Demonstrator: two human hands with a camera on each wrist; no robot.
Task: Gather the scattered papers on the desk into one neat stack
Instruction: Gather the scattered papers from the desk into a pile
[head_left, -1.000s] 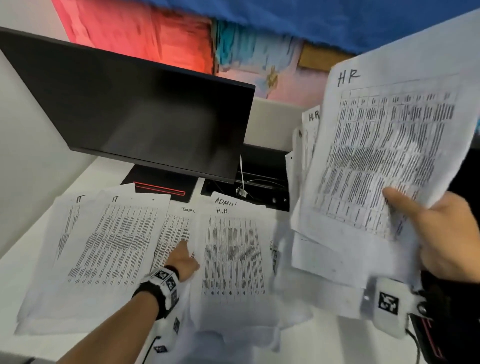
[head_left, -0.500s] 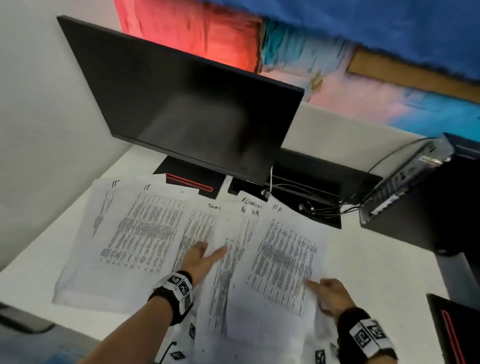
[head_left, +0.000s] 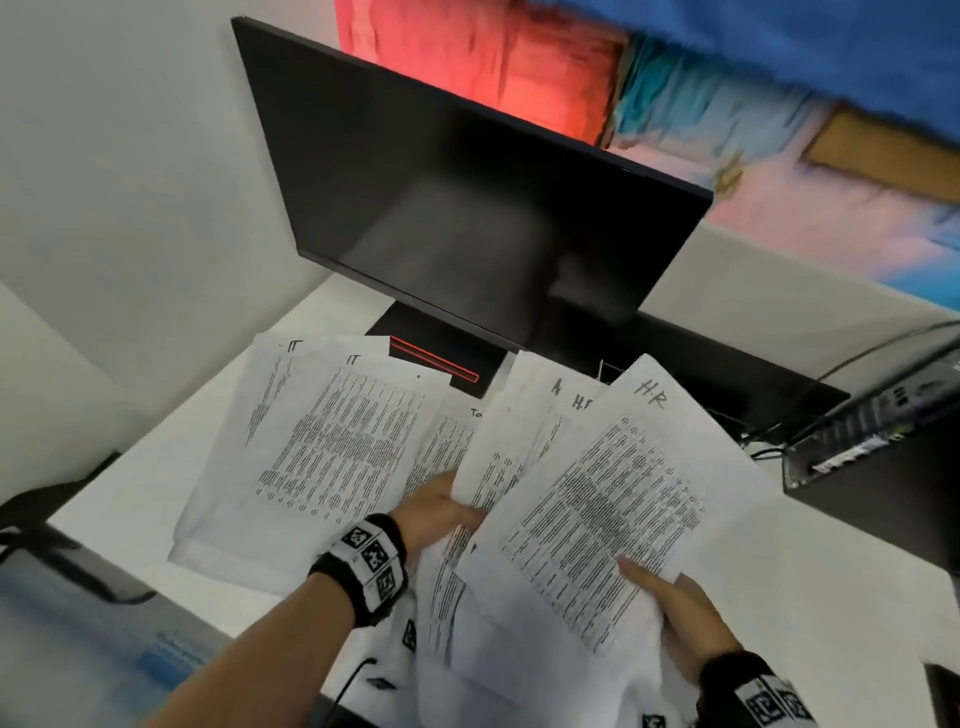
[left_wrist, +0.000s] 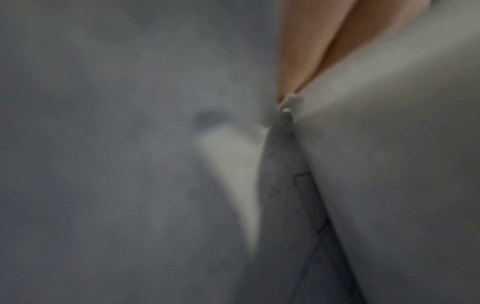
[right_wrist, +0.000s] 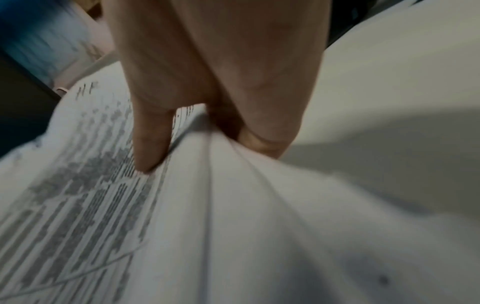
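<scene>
Printed white sheets lie fanned on the white desk (head_left: 831, 597). Sheets marked IT (head_left: 332, 441) rest flat at the left. A bundle marked HR (head_left: 613, 509) sits tilted at the right, overlapping other sheets. My right hand (head_left: 675, 608) grips the bundle's near right corner, thumb on top and fingers beneath; the right wrist view shows this hand (right_wrist: 202, 148) pinching the bent papers (right_wrist: 233, 226). My left hand (head_left: 436, 512) reaches under the middle sheets' edge. In the left wrist view its fingers (left_wrist: 324, 41) lie straight, wedged between two paper surfaces (left_wrist: 389, 144).
A black monitor (head_left: 467, 208) stands behind the papers, its stand base (head_left: 441, 358) partly covered by them. A black computer box (head_left: 883, 457) with cables (head_left: 779, 441) sits at the right. A dark object (head_left: 52, 509) lies off the desk's left edge.
The right hand brought the HR bundle down from the air onto the spread sheets and now pinches its corner. The left hand slid from on top of the sheets to beneath the middle ones.
</scene>
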